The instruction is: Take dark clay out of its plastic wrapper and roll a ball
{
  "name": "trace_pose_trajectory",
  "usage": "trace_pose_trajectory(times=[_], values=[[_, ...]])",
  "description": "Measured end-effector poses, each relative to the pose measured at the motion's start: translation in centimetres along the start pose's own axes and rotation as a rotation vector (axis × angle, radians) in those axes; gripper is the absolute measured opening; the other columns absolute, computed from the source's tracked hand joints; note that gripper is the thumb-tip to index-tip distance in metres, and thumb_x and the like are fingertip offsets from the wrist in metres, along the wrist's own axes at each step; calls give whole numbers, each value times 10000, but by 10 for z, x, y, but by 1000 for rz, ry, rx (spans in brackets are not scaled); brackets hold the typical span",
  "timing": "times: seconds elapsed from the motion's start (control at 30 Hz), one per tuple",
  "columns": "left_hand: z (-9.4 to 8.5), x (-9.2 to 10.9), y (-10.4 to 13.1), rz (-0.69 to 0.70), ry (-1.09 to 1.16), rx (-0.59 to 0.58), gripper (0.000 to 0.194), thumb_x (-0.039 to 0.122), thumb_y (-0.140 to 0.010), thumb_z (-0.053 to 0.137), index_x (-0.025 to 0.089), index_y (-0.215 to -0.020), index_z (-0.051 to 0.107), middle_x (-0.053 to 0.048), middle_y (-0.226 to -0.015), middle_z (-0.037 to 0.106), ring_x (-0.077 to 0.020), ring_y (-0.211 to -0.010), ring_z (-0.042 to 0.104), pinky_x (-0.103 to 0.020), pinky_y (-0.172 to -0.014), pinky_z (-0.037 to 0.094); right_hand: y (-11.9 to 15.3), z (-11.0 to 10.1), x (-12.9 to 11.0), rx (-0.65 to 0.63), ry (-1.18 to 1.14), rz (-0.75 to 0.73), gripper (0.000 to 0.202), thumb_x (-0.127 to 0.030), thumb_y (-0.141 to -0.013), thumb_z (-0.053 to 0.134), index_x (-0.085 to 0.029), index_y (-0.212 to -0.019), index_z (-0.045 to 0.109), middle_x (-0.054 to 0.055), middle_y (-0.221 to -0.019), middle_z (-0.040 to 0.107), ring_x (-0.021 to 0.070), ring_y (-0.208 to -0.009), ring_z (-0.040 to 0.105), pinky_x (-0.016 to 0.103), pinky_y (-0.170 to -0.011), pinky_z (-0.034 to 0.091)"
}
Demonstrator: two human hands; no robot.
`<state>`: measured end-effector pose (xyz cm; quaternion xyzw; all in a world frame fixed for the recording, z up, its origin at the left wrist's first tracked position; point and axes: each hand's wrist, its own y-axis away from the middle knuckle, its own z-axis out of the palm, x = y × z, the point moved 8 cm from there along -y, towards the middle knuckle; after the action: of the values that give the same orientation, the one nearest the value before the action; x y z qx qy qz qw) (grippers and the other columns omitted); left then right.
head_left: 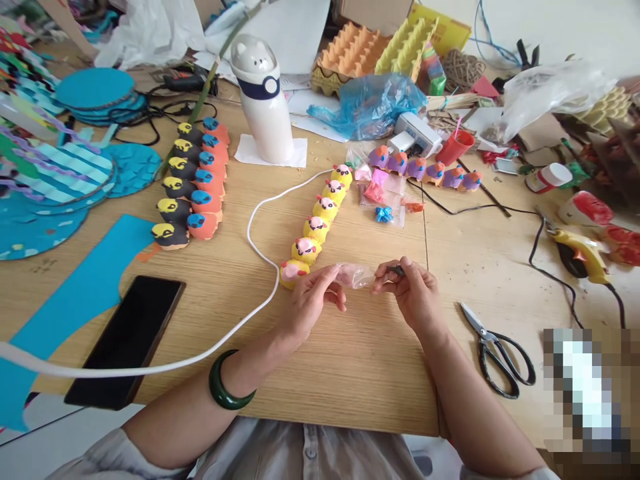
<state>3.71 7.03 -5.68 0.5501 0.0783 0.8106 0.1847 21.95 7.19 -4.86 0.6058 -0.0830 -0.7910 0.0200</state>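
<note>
A small clear plastic bag with something pinkish inside is stretched between my two hands. My left hand pinches its left end, just right of the nearest piece of a yellow row with pink tops. With fingers closed, my right hand is at the bag's other end and holds a small dark piece. Beyond my hands, packets of pink clay and blue clay lie by a purple row. Farther left stand black pieces with yellow tops and orange pieces with blue tops.
Black-handled scissors lie right of my right hand, with a yellow glue gun beyond. A phone and white cable are at left. A white bottle stands behind, near egg trays.
</note>
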Motion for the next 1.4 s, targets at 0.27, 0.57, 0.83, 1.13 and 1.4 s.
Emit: trace_pose_trajectory(times=[0.27, 0.57, 0.83, 1.13, 1.4], values=[[-4, 0, -2, 77, -111, -6, 400, 495, -921, 640, 139, -750, 707, -47, -761, 703, -116, -594, 606, -238, -556, 554, -6, -1, 7, -5, -152, 99, 261, -144, -708, 569, -184, -882, 760, 69, -976, 751, 161, -747, 668, 309, -597, 638], [2, 6, 1, 164, -327, -69, 395, 478, -990, 577, 157, -797, 703, -42, -772, 695, -133, -676, 615, -237, -650, 520, -1, -2, -22, 4, 158, -104, 191, -301, -828, 589, -186, -754, 721, -5, -667, 506, 136, -590, 461, 269, -499, 454], [9, 9, 6, 236, -308, -147, 346, 428, -1006, 572, 148, -850, 703, -29, -765, 658, -129, -675, 618, -236, -642, 534, 6, 24, -2, -285, 708, -5, 334, -500, -883, 710, -166, -891, 712, -55, -618, 445, 95, -578, 368, 251, -533, 295], [-1, 16, 3, 336, -242, -53, 243, 328, -991, 599, 184, -1087, 769, -67, -1057, 711, -85, -668, 635, -215, -607, 576, -20, -6, -23, -107, 697, 120, 483, -618, -873, 618, -174, -688, 661, -57, -543, 377, 83, -487, 325, 264, -468, 253], [6, 2, 2, 250, -268, -134, 237, 276, -980, 583, 159, -1026, 784, -55, -939, 697, -77, -652, 620, -192, -598, 545, -69, -14, -35, 52, 398, 149, 464, -580, -669, 841, -182, -766, 624, -72, -525, 454, 71, -469, 369, 201, -377, 314]])
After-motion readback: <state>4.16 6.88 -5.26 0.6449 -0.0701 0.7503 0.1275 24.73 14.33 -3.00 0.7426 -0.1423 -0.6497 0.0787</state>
